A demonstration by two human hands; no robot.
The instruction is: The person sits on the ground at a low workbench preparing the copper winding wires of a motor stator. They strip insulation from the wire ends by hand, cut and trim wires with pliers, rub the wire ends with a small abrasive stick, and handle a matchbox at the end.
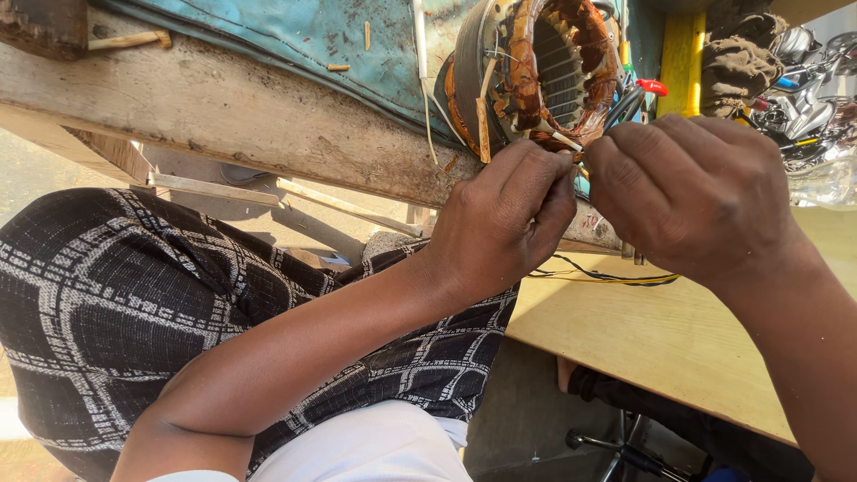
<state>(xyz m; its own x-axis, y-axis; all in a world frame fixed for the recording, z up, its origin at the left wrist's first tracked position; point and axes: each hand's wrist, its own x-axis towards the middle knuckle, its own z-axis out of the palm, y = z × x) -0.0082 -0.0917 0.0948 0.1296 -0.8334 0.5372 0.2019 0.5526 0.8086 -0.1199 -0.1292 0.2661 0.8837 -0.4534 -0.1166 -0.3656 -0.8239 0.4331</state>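
A motor stator [544, 67] with copper windings lies on its side on a worn wooden bench [223, 116], its open bore facing me. Thin lead wires in white sleeving [564, 138] come out of its lower edge. My left hand [504, 219] pinches these wires just below the stator, fingers curled tight. My right hand [696, 192] meets it fingertip to fingertip at the same spot, closed on the wire ends. What lies between the fingertips is hidden.
A blue-green sheet [321, 40] covers the bench top. Black and yellow cables [616, 277] trail over a pale yellow board [661, 339]. Shiny metal parts [803, 107] and a dark cloth [736, 62] sit at the far right. My patterned trousers [116, 303] fill the lower left.
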